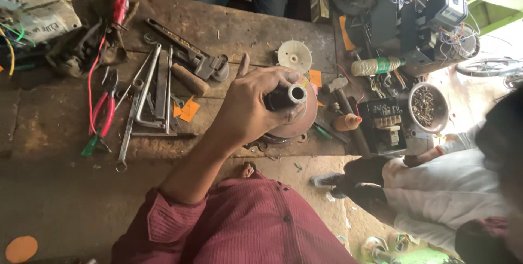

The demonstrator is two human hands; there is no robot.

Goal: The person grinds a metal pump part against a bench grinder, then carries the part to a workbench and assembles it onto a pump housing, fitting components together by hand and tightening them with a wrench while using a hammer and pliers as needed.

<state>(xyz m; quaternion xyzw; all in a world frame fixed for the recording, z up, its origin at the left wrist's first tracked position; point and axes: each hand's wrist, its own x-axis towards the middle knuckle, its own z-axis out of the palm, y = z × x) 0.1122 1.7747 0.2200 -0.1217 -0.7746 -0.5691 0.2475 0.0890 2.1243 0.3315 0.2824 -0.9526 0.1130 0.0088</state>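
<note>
The left hand [248, 106] gripped a dark metal shaft [286, 97] above a brown motor housing [305, 120] on the counter [49, 128]; the right hand was out of view.

Left hand [251, 106] covers most of the dark shaft [286, 97] and the motor housing [302, 120] beneath; finger contact unreadable. Right hand out of frame. Metal bowl [429, 106] contents too small to identify. Seated person [447, 188] cut off at right edge.

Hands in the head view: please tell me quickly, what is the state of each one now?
Left hand: closed, its grip around a dark metal tube above a round brown metal part.
Right hand: not in view.
</note>
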